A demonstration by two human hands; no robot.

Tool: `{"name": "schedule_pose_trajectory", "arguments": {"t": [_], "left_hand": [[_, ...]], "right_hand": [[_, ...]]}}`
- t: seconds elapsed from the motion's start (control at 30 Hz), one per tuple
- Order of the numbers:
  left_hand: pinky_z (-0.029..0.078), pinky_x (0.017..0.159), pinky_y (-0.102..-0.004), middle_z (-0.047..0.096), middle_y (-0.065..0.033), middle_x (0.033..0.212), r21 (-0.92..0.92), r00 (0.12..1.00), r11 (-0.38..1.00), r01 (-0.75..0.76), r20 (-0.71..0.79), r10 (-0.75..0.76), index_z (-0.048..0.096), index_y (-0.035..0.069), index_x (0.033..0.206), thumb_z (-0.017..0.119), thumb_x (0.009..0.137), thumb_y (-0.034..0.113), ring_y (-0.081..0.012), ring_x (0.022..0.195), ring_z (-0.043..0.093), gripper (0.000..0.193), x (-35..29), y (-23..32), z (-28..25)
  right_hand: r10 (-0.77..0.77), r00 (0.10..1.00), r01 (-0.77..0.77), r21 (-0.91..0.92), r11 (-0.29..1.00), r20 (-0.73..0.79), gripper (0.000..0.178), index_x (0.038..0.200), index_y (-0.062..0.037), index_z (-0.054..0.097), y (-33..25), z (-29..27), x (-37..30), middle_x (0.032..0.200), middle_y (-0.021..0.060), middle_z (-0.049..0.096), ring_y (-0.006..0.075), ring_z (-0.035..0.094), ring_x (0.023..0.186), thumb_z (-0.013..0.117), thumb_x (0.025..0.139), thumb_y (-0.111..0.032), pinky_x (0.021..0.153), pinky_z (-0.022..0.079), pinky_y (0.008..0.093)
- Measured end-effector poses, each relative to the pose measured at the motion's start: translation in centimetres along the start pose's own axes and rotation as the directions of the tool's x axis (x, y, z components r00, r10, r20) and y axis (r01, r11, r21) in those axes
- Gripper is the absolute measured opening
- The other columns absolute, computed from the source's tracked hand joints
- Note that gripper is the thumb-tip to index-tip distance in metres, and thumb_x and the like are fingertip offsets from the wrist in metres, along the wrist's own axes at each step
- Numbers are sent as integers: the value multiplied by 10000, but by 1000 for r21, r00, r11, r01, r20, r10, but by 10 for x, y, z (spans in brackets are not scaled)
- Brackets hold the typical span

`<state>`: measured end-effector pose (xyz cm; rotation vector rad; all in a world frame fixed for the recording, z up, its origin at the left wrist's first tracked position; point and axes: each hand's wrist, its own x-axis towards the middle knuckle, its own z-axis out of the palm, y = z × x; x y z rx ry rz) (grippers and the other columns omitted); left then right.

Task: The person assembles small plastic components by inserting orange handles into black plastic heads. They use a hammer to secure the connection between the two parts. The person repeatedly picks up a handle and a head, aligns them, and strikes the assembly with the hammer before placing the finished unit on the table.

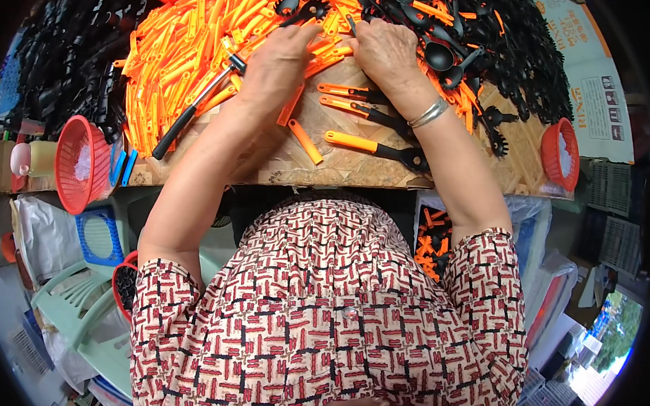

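Both hands work close together at the pile's near edge. My left hand [277, 64] is closed, its fingers curled at the tips; what they pinch is hidden. Opposite it, my right hand [384, 50] is also closed, fingers bent downward, a thin dark piece at its fingertips that I cannot identify. An orange handle [328, 59] lies between the hands, its end by my right thumb. Below my right hand, several black kitchen utensils with orange handles [352, 141] lie side by side. A hammer [198, 108] with a black grip rests on the orange handles left of my left forearm.
Loose orange handles [193, 49] heap at left centre; black utensil heads [516, 59] pile at right, more black parts [72, 50] far left. Red baskets [66, 164] [574, 153] stand at both table ends. Two handles [305, 142] lie nearer me. A green chair [77, 300] stands lower left.
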<state>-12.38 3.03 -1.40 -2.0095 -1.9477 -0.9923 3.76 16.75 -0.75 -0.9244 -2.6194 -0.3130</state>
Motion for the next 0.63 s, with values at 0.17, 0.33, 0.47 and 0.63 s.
{"name": "schedule_pose_trajectory", "arguments": {"t": [0.17, 0.33, 0.47, 0.63], "left_hand": [[519, 750, -242, 661, -13, 932, -692, 852, 537, 483, 231, -469, 641, 55, 1260, 720, 952, 109, -97, 811, 626, 323, -12, -5, -29], [477, 668, -234, 665, -35, 917, -876, 836, 279, 394, 216, -505, 541, 8, 1335, 744, 914, 67, -100, 739, 615, 471, -25, -10, -41], [507, 698, -261, 674, -42, 917, -880, 839, 252, 403, 245, -487, 579, 42, 1278, 736, 923, 66, -123, 770, 660, 388, -35, -1, -49], [578, 859, -322, 714, -91, 1040, -838, 791, 229, 496, 327, -517, 610, 85, 1251, 721, 954, 124, -200, 858, 730, 319, -49, -13, -38]], "right_hand": [[155, 987, -158, 136, 978, 35, 235, 872, -83, 703, 6, -3, 0, 868, 124, 714, 353, 705, 857, 689, 838, -315, 728, 561, 462], [140, 990, -127, 360, 924, -10, 198, 906, -84, 700, 23, -24, -12, 939, 161, 706, 405, 686, 890, 655, 832, -263, 788, 547, 508], [83, 980, -173, 569, 804, 182, 165, 884, -65, 691, 23, -59, -31, 809, 155, 694, 341, 683, 806, 695, 817, -215, 745, 532, 445], [-195, 900, -42, 524, 851, 389, 171, 949, -109, 752, 30, -58, -59, 768, 117, 710, 306, 701, 791, 727, 807, -201, 737, 530, 439]]}}
